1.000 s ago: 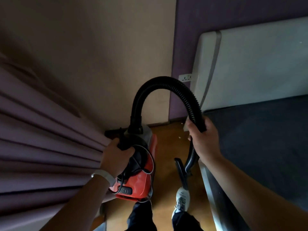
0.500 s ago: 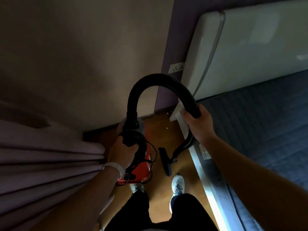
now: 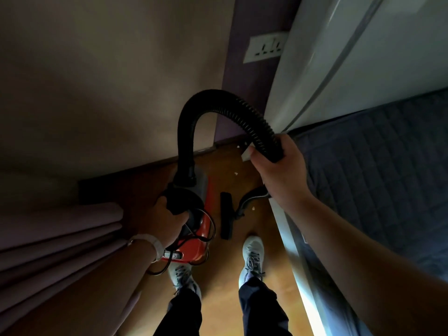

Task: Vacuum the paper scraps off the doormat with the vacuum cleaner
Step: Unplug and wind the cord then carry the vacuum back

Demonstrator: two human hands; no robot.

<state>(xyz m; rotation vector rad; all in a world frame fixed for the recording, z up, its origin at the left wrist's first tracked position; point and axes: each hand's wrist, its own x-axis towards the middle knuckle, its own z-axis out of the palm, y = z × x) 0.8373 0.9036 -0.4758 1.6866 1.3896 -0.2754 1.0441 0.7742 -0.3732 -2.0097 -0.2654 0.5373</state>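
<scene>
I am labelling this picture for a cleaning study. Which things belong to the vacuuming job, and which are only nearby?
For the job:
vacuum cleaner, carried by the left hand
hose, held by the right hand
floor nozzle

Only nearby:
curtain
wall socket
mattress

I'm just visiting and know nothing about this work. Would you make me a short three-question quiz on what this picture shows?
1. True or false: the left hand carries the red vacuum cleaner by its top handle.
2. What does the right hand grip? A) the floor nozzle B) the black ribbed hose C) the curtain
3. Fill in: the floor nozzle hangs over the ____ floor, between the vacuum cleaner and the bed.

Key
1. True.
2. B. The nozzle hangs lower down, untouched by either hand.
3. Wooden. No doormat is in view.
</scene>
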